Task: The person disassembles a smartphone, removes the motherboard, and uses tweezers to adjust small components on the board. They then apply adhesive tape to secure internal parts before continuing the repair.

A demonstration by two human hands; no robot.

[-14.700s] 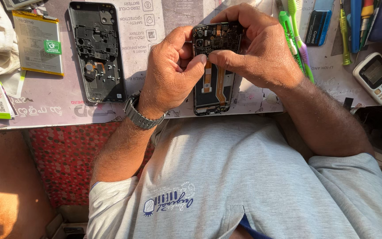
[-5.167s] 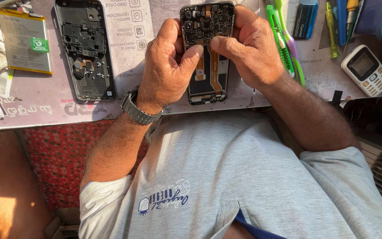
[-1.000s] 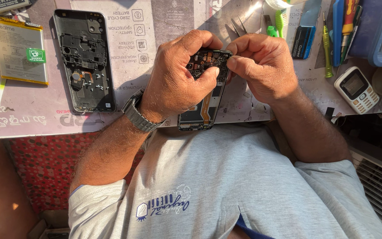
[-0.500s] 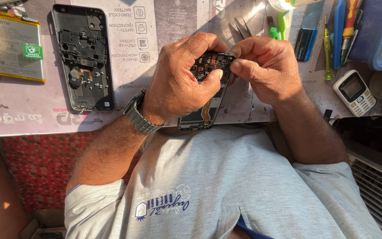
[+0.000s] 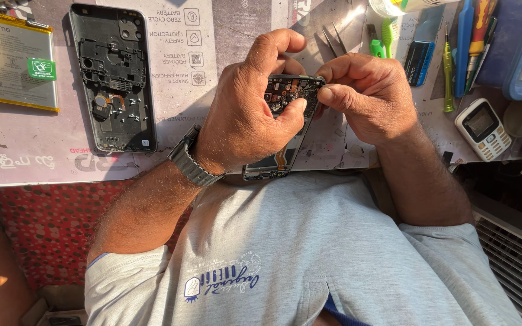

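1. Left hand [image 5: 243, 121]: fingers curled, thumb pressed forward, grip closed; wrist bent, forearm angling up from lower left.
2. Right hand [image 5: 364, 93]: fingertips pinched together, knuckles up, forearm rising from lower right.

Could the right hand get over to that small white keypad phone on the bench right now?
Probably yes: the small white keypad phone lies uncovered just past the right hand, nothing between them. But that hand is pinching the opened phone, which the left hand grips too.

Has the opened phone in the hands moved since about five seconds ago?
Yes. The opened phone is lower now, nearer the mat's front edge; earlier its top reached past the mat's far edge.
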